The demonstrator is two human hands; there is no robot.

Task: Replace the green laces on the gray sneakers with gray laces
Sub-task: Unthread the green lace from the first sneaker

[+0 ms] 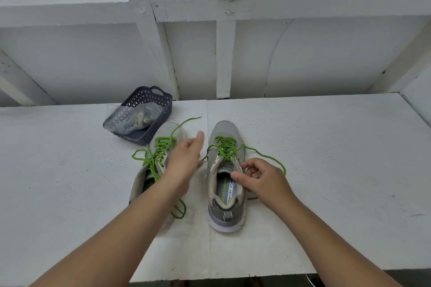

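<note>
Two gray sneakers stand side by side on the white table, toes pointing away. The left sneaker and the right sneaker both carry untied green laces. The left sneaker's green lace trails loose over the table. My left hand hovers between the shoes, fingers apart, holding nothing. My right hand rests at the right sneaker's collar, fingers curled by the tongue; whether they pinch the lace is unclear. A clear bag of grayish laces lies in the basket.
A dark blue perforated basket sits tilted behind the left sneaker, touching its toe. A white wall with beams rises behind the table. The table's front edge runs across the bottom of the view.
</note>
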